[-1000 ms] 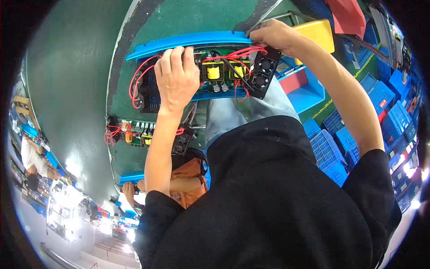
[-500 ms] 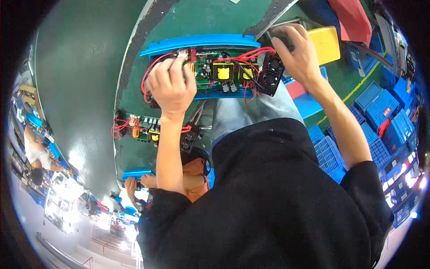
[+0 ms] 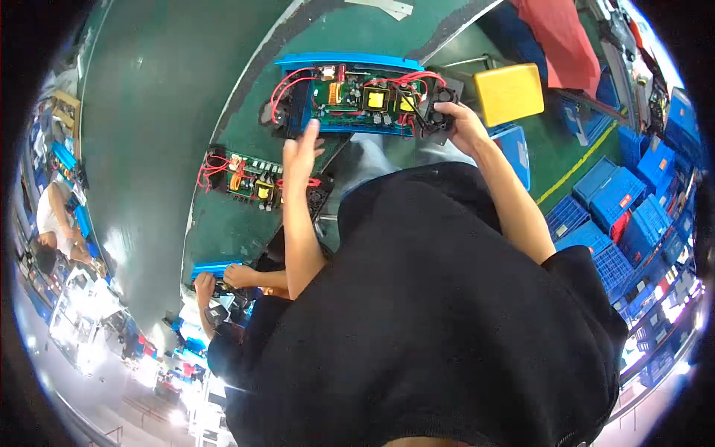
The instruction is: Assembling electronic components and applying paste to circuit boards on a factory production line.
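A blue metal housing [image 3: 350, 57] lies near the bench edge in front of me, holding a green circuit board [image 3: 356, 104] with yellow transformers, copper coils and red wires. My right hand [image 3: 468, 128] grips the black fan panel [image 3: 443, 112] at the housing's right end, thumb over its face. My left hand [image 3: 300, 155] is beside the housing's lower left corner, fingers stretched and apart, holding nothing. Past the housing's left end is a black end piece [image 3: 274, 114], with red wires looping down towards it.
A second circuit board [image 3: 249, 180] with red wires lies on the green bench [image 3: 231, 231] to the left. Another person's hands [image 3: 223, 277] work at a blue housing farther down. A yellow bin [image 3: 510, 94] stands at right, blue crates [image 3: 611, 190] beyond it on the floor.
My left hand has come off the board's left part and moved down, its fingers now stretched. My right hand has closed on the fan panel. The whole view has shifted slightly.
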A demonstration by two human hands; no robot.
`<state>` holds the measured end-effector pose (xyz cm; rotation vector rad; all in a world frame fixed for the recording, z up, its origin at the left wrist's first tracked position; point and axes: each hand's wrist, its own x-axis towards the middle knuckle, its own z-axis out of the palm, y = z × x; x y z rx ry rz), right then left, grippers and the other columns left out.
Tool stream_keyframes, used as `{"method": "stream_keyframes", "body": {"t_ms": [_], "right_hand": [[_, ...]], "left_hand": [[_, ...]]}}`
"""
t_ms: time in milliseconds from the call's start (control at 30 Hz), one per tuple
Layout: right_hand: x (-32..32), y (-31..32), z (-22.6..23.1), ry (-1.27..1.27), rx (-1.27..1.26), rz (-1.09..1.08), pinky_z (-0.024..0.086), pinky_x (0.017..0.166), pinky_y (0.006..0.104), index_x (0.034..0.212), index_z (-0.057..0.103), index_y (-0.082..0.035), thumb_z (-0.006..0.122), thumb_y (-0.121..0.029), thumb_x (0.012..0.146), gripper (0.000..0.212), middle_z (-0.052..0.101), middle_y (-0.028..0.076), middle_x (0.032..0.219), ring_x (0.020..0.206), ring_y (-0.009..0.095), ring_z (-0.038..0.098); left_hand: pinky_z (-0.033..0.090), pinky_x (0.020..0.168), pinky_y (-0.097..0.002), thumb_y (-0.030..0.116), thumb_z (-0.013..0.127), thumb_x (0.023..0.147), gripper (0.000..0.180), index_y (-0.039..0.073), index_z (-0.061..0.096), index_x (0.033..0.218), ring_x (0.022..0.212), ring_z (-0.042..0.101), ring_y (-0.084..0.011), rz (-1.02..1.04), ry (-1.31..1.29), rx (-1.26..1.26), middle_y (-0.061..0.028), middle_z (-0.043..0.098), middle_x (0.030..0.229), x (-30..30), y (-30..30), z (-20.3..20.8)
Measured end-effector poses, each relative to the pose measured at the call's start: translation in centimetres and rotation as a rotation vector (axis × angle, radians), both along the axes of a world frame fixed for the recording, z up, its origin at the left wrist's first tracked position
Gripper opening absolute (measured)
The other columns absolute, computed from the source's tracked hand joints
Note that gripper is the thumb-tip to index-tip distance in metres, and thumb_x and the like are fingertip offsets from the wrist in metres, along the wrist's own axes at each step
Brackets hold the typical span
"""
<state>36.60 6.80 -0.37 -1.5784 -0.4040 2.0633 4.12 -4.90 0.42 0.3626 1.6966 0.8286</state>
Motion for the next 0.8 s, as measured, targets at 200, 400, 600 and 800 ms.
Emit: {"method": "stream_keyframes", "body": {"t_ms": [200, 400, 600, 800], "right_hand": [[-2.1, -0.8, -1.4, -0.006, 0.039, -0.019, 0.046, 0.066, 0.0323, 0.085, 0.063, -0.003, 0.061, -0.010, 0.077, 0.011, 0.060, 0.005, 0.076, 0.069, 0.018, 0.056], [-2.9, -1.4, -0.5, -0.090, 0.085, -0.048, 0.045, 0.064, 0.0317, 0.083, 0.061, -0.003, 0.061, -0.011, 0.077, 0.010, 0.059, 0.005, 0.075, 0.067, 0.018, 0.055], [-2.8, -0.8, 1.2, 0.011, 0.077, -0.031, 0.052, 0.067, 0.0345, 0.087, 0.061, -0.003, 0.058, -0.009, 0.078, 0.011, 0.060, 0.006, 0.078, 0.071, 0.020, 0.060], [-3.3, -0.5, 1.8, -0.005, 0.130, 0.112, 0.055, 0.083, 0.0363, 0.119, 0.058, 0.003, 0.050, -0.004, 0.080, 0.040, 0.066, 0.011, 0.103, 0.092, 0.021, 0.064]], "left_hand": [[0.059, 0.064, -0.0346, 0.035, 0.055, 0.098, 0.044, -0.007, 0.061, 0.111, 0.076, 0.071, -0.0240, 0.103, -0.058, 0.156, -0.0147, 0.070, 0.096, 2.4, 0.5, -3.3], [0.059, 0.057, -0.0318, 0.032, 0.059, 0.097, 0.042, -0.005, 0.058, 0.116, 0.071, 0.070, -0.0198, -0.007, 0.005, 0.230, -0.0123, 0.069, 0.089, 2.0, 0.2, -4.5], [0.058, 0.056, -0.0317, 0.037, 0.060, 0.097, 0.050, -0.004, 0.049, 0.123, 0.071, 0.070, -0.0190, -0.009, 0.027, 0.234, -0.0122, 0.067, 0.093, 2.9, 0.3, -4.6], [0.057, 0.055, -0.0305, 0.039, 0.060, 0.097, 0.050, -0.003, 0.048, 0.120, 0.070, 0.069, -0.0189, -0.005, 0.028, 0.265, -0.0116, 0.066, 0.092, 3.4, 0.2, -4.1]]}}
